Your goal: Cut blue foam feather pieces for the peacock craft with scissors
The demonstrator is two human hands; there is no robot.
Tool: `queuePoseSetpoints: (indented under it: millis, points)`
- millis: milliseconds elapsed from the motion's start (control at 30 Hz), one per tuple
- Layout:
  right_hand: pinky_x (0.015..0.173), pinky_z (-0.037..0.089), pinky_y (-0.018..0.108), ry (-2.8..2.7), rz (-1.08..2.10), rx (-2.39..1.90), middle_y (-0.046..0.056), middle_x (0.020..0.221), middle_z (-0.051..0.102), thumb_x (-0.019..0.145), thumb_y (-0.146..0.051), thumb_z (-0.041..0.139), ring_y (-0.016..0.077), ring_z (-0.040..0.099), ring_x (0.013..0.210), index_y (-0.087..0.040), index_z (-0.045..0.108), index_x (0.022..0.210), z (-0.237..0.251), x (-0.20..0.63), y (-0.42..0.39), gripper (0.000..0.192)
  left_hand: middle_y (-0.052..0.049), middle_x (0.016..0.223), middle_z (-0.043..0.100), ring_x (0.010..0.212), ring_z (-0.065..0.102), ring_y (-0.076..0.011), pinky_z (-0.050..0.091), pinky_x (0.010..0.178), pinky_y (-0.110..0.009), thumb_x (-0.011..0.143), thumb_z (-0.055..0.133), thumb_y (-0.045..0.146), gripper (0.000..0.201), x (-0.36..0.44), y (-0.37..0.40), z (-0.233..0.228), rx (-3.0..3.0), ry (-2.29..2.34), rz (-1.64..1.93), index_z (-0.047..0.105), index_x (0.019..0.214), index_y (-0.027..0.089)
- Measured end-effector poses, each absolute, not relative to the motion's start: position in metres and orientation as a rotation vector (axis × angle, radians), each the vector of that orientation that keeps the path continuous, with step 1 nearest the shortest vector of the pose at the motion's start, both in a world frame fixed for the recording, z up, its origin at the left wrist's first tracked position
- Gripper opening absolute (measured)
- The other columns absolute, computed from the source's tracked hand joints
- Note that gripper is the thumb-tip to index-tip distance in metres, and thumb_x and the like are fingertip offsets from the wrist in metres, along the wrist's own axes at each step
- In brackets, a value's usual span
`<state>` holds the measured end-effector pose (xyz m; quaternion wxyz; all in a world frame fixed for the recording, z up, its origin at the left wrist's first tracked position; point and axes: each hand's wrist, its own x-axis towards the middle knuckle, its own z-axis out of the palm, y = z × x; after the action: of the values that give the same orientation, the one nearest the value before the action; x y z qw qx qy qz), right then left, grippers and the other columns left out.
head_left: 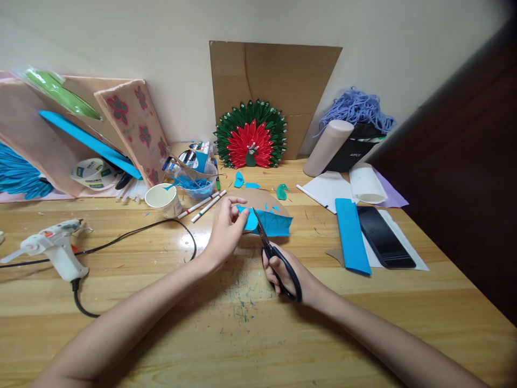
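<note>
Head view: your right hand (283, 272) grips black scissors (274, 258), blades parted around blue paper (269, 222) pinched by your left hand (226, 229) above the table (242, 323). Feed the paper slowly; keep fingertips off the cut line.

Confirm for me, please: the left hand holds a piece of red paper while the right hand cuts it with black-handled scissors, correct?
Not quite. In the head view the paper is blue, not red. The rest stands: the left hand holds it by its edge while the right hand works the black-handled scissors into it, above the wooden table.
</note>
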<state>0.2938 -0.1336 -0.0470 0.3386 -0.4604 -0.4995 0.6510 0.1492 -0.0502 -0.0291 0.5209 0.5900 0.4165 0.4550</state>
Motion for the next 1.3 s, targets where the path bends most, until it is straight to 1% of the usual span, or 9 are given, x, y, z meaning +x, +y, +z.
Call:
queuePoseSetpoints:
  millis: [333,500,633,767,867,967,1100,1167,1300]
  points:
    - [0.034,0.033,0.017,-1.346,1.622,-1.236,-0.010,0.052,0.034,0.075,-0.070,0.047,0.0048,0.033,0.038,-0.021,0.037,0.076,-0.052,0.297,-0.135,0.049,0.006,0.062,0.036,0.056,0.040,-0.0095,0.033,0.053,-0.020,0.083,0.054,0.033,0.021,0.148,-0.046,-0.032,1.381,1.000,1.083,0.047,0.099,0.020]
    - [0.033,0.034,0.017,-1.208,1.610,-1.268,-0.010,0.050,0.036,0.069,-0.075,0.047,0.0050,0.033,0.036,-0.021,0.040,0.077,-0.050,0.295,-0.131,0.055,0.007,0.061,0.035,0.055,0.038,-0.0094,0.033,0.052,-0.019,0.082,0.055,0.034,0.023,0.148,-0.046,-0.032,1.361,0.989,1.078,0.047,0.099,0.021]
    - [0.036,0.038,0.020,-1.085,1.440,-1.298,-0.009,0.048,0.039,0.070,-0.074,0.046,0.0070,0.041,0.036,-0.020,0.042,0.077,-0.042,0.301,-0.117,0.054,0.007,0.061,0.036,0.054,0.039,-0.0090,0.032,0.052,-0.020,0.085,0.052,0.035,0.025,0.149,-0.051,-0.027,1.474,0.896,0.953,0.045,0.105,0.021]
    - [0.046,0.045,0.023,-1.203,1.288,-1.307,-0.007,0.050,0.048,0.075,-0.059,0.056,0.0097,0.050,0.043,-0.019,0.046,0.077,-0.036,0.313,-0.105,0.041,0.005,0.064,0.045,0.057,0.045,-0.0102,0.035,0.053,-0.021,0.087,0.050,0.034,0.030,0.149,-0.059,-0.023,1.674,0.763,0.733,0.045,0.113,0.020]
    - [0.046,0.046,0.024,-1.282,1.332,-1.314,-0.006,0.048,0.049,0.077,-0.054,0.057,0.0105,0.051,0.042,-0.018,0.047,0.076,-0.035,0.316,-0.103,0.037,-0.001,0.075,0.057,0.066,0.053,-0.0134,0.041,0.059,-0.025,0.089,0.046,0.032,0.029,0.148,-0.062,-0.021,1.761,0.639,0.620,0.044,0.116,0.020]
    - [0.045,0.046,0.024,-1.290,1.360,-1.305,-0.006,0.047,0.048,0.081,-0.052,0.053,0.0106,0.052,0.042,-0.019,0.045,0.071,-0.037,0.316,-0.105,0.036,-0.006,0.086,0.062,0.075,0.057,-0.0160,0.044,0.068,-0.029,0.091,0.042,0.031,0.028,0.148,-0.062,-0.021,1.823,0.609,0.546,0.042,0.117,0.020]
    - [0.044,0.045,0.023,-1.313,1.351,-1.292,-0.006,0.045,0.049,0.080,-0.049,0.055,0.0104,0.052,0.041,-0.018,0.047,0.074,-0.038,0.315,-0.106,0.032,-0.007,0.095,0.061,0.079,0.057,-0.0161,0.044,0.072,-0.030,0.092,0.040,0.032,0.029,0.147,-0.062,-0.021,1.880,0.642,0.508,0.041,0.118,0.020]
    - [0.043,0.044,0.022,-1.330,1.343,-1.307,-0.007,0.045,0.049,0.078,-0.046,0.059,0.0101,0.051,0.040,-0.018,0.048,0.076,-0.037,0.315,-0.106,0.030,-0.007,0.092,0.060,0.076,0.055,-0.0155,0.044,0.069,-0.029,0.092,0.040,0.033,0.030,0.147,-0.062,-0.021,1.903,0.658,0.500,0.041,0.119,0.020]
    - [0.042,0.044,0.022,-1.299,1.345,-1.312,-0.008,0.044,0.048,0.078,-0.045,0.058,0.0100,0.050,0.038,-0.018,0.047,0.074,-0.037,0.315,-0.107,0.030,-0.005,0.088,0.058,0.072,0.053,-0.0142,0.042,0.067,-0.028,0.091,0.042,0.032,0.031,0.147,-0.062,-0.021,1.945,0.650,0.516,0.041,0.119,0.020]
